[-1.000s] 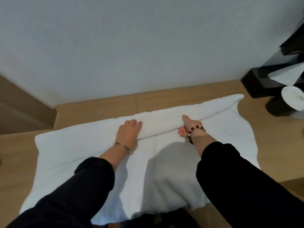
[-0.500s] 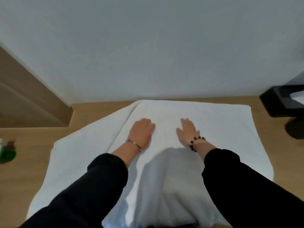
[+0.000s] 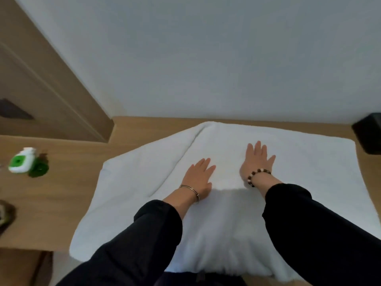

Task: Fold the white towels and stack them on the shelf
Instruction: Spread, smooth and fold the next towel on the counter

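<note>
A white towel (image 3: 299, 172) lies spread on the wooden table (image 3: 61, 195), folded over itself with a diagonal fold edge on its left half. My left hand (image 3: 199, 175) rests flat on the towel near its middle, fingers straight, a thin bangle on the wrist. My right hand (image 3: 256, 162) presses flat on the towel a little farther back, fingers spread, a beaded bracelet on the wrist. Both black sleeves cover the towel's near part. No shelf is in view.
A green and white container (image 3: 20, 163) stands on the table at the left, blurred. A black object (image 3: 369, 137) sits at the right edge by the wall. A wooden panel (image 3: 51, 83) rises at the back left. A white wall runs behind the table.
The far edge of the towel was folded over toward me a second ago. Both hands have since flattened on top and slid forward slightly, the right one most. The view has shifted left.
</note>
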`<state>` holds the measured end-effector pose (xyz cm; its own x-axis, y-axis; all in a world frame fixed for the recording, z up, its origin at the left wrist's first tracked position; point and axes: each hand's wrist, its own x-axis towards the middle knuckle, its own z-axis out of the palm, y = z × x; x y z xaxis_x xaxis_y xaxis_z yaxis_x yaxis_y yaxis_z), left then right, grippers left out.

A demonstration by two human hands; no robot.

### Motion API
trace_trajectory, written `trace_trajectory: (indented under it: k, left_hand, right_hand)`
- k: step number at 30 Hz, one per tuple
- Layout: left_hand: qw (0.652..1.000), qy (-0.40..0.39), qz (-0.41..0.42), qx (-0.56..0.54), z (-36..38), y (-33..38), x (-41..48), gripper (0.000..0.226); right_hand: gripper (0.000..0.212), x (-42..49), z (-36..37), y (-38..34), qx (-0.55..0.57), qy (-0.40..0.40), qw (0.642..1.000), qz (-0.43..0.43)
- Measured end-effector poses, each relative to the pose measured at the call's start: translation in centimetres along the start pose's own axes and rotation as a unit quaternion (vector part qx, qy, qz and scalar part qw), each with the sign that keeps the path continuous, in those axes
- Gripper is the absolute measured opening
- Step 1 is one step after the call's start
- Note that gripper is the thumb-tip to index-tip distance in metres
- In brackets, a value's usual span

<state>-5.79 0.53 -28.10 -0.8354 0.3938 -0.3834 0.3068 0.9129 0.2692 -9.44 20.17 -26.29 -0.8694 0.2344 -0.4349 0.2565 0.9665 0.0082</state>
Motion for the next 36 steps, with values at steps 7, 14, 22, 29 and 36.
trace_trajectory:
  k: [7,14,22,29,36]
  left_hand:
    - [0.986,0.080,-0.141,0.029,0.1,-8.7,-8.9,0.066]
    - [0.927,0.116,-0.350,0.066,-4.3,-17.2,-10.2,0.072]
    - [0.966,0.070,-0.248,-0.019,-2.5,-18.6,-6.2,0.062]
    - [0.964,0.136,-0.228,-0.010,0.6,-20.2,-6.0,0.060]
    - [0.954,0.151,-0.257,-0.023,0.6,-22.3,-5.9,0.060]
  right_hand:
    - [0.060,-4.2,1.7,-13.9,0.033,0.033,0.973,-0.225]
    - [0.071,-2.8,-0.1,-21.1,0.169,0.036,0.934,-0.313]
    - [0.062,-0.9,1.9,-22.9,-0.004,-0.003,0.962,-0.273]
    - [0.061,0.0,5.2,-22.4,-0.053,0.062,0.959,-0.272]
    - [0.062,1.0,4.7,-24.8,-0.048,0.085,0.943,-0.319]
